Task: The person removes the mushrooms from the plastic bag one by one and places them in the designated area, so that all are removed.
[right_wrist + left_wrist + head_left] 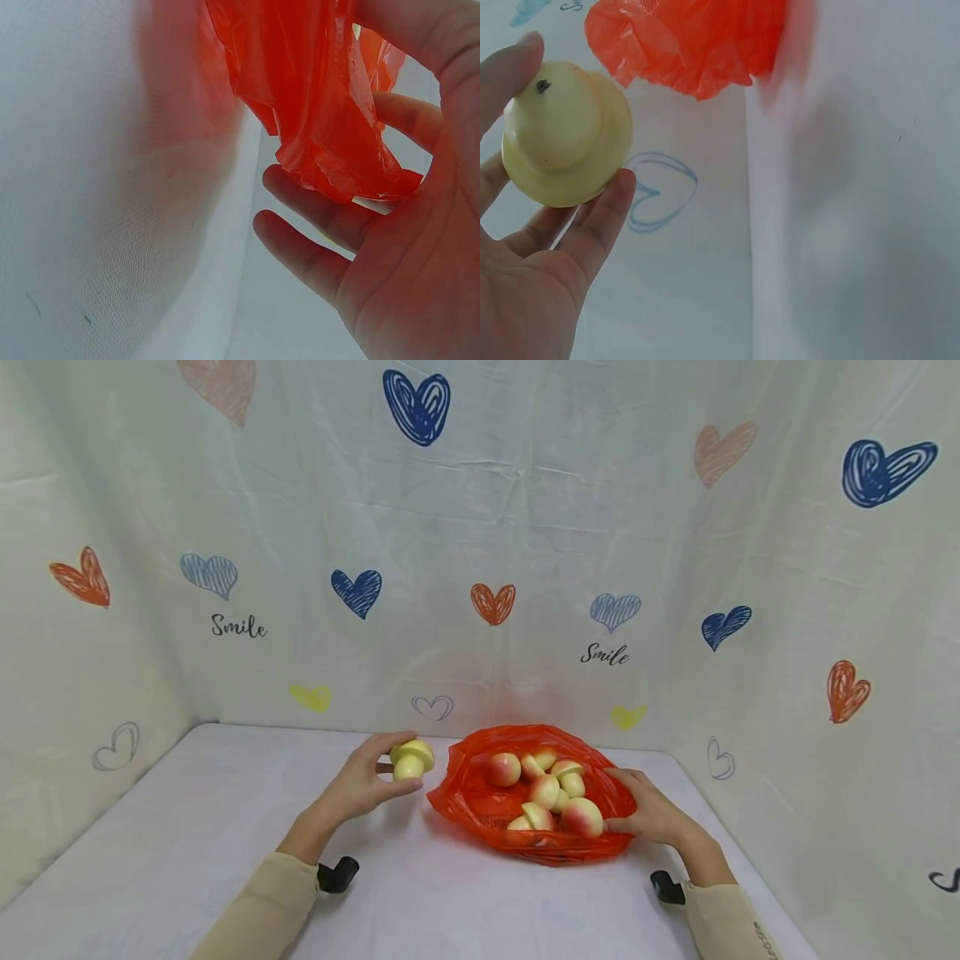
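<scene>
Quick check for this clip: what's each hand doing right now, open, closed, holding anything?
Left hand: closed on a yellow mushroom-shaped piece.
Right hand: holding the side of the red bag.

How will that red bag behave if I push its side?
The red bag will likely crumple, since its walls look thin and wrinkled. It may drag unevenly, with several mushroom-shaped pieces lying inside. Those could roll or spill if it tips, as it gapes wide open.
</scene>
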A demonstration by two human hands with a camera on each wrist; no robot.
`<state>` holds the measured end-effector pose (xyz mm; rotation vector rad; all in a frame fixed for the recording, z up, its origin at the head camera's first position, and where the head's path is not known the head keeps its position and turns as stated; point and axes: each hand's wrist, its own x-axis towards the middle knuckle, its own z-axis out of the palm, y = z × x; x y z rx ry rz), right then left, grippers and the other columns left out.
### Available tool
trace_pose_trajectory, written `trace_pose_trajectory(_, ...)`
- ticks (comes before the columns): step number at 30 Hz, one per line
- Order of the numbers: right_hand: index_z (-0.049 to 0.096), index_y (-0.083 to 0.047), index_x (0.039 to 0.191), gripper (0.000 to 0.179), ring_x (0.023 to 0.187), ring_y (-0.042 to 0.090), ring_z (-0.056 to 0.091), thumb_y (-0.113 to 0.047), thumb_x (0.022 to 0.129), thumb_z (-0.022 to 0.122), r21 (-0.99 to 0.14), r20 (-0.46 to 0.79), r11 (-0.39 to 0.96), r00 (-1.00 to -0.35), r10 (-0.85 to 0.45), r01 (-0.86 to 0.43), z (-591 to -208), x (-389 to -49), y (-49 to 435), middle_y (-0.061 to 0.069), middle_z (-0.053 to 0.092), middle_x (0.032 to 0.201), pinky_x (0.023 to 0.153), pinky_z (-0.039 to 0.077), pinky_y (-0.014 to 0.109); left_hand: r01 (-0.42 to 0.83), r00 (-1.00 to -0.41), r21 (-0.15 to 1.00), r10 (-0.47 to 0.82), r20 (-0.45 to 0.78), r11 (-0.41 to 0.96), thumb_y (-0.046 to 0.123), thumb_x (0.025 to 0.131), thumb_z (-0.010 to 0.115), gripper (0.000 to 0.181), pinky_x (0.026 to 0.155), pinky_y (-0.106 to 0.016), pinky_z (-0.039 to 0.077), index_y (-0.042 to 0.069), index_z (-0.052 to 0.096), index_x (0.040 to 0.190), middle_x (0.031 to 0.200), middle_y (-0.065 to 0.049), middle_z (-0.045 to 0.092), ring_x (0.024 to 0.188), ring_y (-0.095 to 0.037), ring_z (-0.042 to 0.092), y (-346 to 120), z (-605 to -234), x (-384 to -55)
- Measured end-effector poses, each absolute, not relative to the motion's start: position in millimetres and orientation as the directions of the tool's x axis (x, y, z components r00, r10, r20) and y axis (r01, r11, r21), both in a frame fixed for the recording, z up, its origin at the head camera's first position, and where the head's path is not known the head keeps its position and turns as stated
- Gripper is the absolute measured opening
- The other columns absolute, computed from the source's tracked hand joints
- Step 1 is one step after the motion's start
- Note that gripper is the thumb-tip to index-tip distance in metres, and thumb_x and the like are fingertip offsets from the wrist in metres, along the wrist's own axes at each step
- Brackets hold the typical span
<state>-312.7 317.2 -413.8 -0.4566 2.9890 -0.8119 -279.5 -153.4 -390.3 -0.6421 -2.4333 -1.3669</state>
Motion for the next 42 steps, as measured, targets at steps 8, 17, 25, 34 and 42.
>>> trace_pose_trajectory(8, 0.037, -0.016, 0.145, 0.094, 0.123, 0.042, 0.039, -0.044, 0.068, 0.082, -0.510, 0.063, 0.817, -0.959, -0.275, -0.268, -412.2, -313.2, 318.3, 0.018, 0.033, 0.142, 0.084, 0.050, 0.054, 0.497, -0.866, 0.701, 0.250, 0.432, 0.511, 0.019, 0.073, 0.084, 0.066, 0.083, -0.038, 0.053, 0.010, 0.053, 0.130, 0.125, -0.006, 0.051, 0.107, -0.023, 0.051, -155.4, -392.5, -283.4)
trace_pose_trajectory(17, 0.037, -0.018, 0.145, 0.093, 0.124, 0.040, 0.038, -0.045, 0.068, 0.082, -0.513, 0.061, 0.818, -0.962, -0.266, -0.259, -411.7, -313.5, 318.0, 0.017, 0.032, 0.143, 0.084, 0.050, 0.054, 0.465, -0.885, 0.677, 0.275, 0.377, 0.570, 0.018, 0.072, 0.085, 0.068, 0.086, -0.040, 0.052, 0.011, 0.051, 0.130, 0.127, -0.006, 0.050, 0.110, -0.024, 0.050, -156.2, -391.9, -288.4)
trace_pose_trajectory(25, 0.038, -0.016, 0.144, 0.093, 0.124, 0.040, 0.038, -0.045, 0.068, 0.082, -0.515, 0.060, 0.816, -0.961, -0.269, -0.261, -411.4, -311.3, 317.4, 0.018, 0.032, 0.143, 0.084, 0.050, 0.054, 0.450, -0.893, 0.596, 0.355, 0.278, 0.665, 0.022, 0.075, 0.082, 0.069, 0.086, -0.039, 0.050, 0.019, 0.051, 0.136, 0.119, -0.003, 0.048, 0.104, -0.020, 0.050, -160.1, -389.1, -296.0)
trace_pose_trajectory(34, 0.035, -0.015, 0.146, 0.091, 0.124, 0.041, 0.038, -0.040, 0.071, 0.081, -0.496, 0.062, 0.823, -0.956, -0.286, -0.278, -412.7, -311.9, 317.3, 0.019, 0.031, 0.143, 0.089, 0.046, 0.057, 0.384, -0.921, 0.532, 0.357, 0.159, 0.754, 0.024, 0.073, 0.083, 0.060, 0.083, -0.037, 0.049, 0.022, 0.055, 0.126, 0.113, -0.001, 0.045, 0.098, -0.020, 0.049, -162.7, -389.1, -305.6)
trace_pose_trajectory(42, 0.036, -0.015, 0.146, 0.091, 0.124, 0.040, 0.039, -0.040, 0.071, 0.080, -0.495, 0.056, 0.824, -0.956, -0.287, -0.277, -413.7, -312.1, 316.1, 0.018, 0.032, 0.143, 0.089, 0.047, 0.056, 0.352, -0.929, 0.522, 0.356, 0.098, 0.777, 0.025, 0.070, 0.085, 0.062, 0.080, -0.037, 0.047, 0.019, 0.053, 0.124, 0.108, -0.002, 0.045, 0.094, -0.020, 0.049, -161.4, -397.6, -313.3)
